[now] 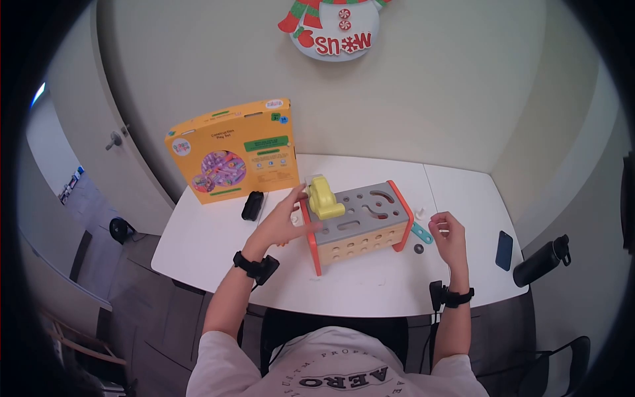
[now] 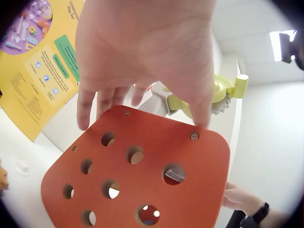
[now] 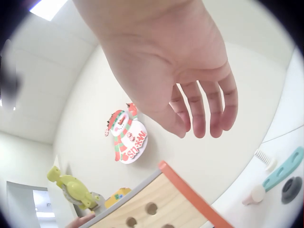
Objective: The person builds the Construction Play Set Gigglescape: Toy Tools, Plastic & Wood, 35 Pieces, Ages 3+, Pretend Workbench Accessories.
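Note:
A toy workbench (image 1: pixel 357 228) with a grey top, wooden front and red-orange ends stands on the white table. On the left of its top sits a yellow-green toy circular saw (image 1: pixel 323 198). My left hand (image 1: pixel 281 225) reaches over the bench's left end, beside the saw. The left wrist view shows its fingers extended and the thumb at the upper edge of the red-orange end panel (image 2: pixel 123 164). My right hand (image 1: pixel 450 238) hovers off the bench's right end. Its fingers (image 3: pixel 194 111) hang loosely bent and hold nothing.
Right of the bench lie a teal strip with holes (image 1: pixel 421 233), a dark ring (image 1: pixel 419 249) and a white screw (image 3: pixel 265 160). Farther right are a phone (image 1: pixel 504 251) and a black bottle (image 1: pixel 541 261). A yellow box (image 1: pixel 231 155) and a black case (image 1: pixel 252 206) stand left.

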